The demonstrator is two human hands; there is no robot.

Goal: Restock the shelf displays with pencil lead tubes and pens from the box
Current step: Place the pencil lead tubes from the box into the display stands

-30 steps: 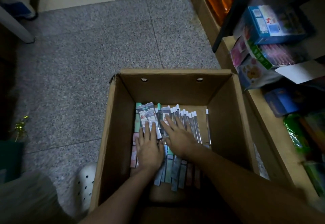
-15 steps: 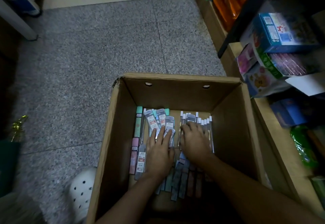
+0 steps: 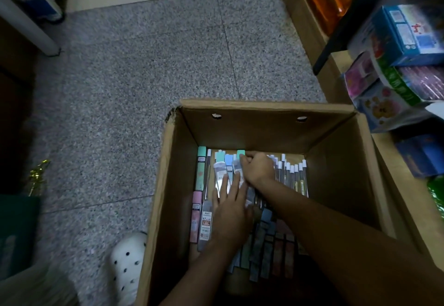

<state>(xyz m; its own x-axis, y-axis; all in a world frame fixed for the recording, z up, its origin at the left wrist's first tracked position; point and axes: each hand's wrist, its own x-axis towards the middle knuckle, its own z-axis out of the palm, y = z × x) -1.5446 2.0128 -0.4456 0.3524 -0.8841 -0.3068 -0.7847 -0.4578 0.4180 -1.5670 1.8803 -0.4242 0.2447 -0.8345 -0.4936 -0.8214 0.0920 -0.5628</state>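
Note:
An open cardboard box (image 3: 259,110) stands on the floor, its bottom covered with flat pencil lead tubes (image 3: 201,173) in green, pink, blue and grey, and a row of clear white-capped pens (image 3: 296,178) at the right. My left hand (image 3: 230,212) lies flat on the middle tubes with straight fingers. My right hand (image 3: 258,167) is curled at the far end of the pile, its fingertips pinching the top ends of the grey lead tubes (image 3: 236,168).
A wooden shelf unit (image 3: 319,39) runs along the right, holding coloured product boxes (image 3: 403,34) and packets. A white perforated shoe (image 3: 127,265) is just left of the box. Speckled grey floor stretches ahead and left; dark furniture stands at the far left.
My right hand has moved left from the pens to the far end of the lead tubes and curled its fingers on them. My left hand stays flat on the pile.

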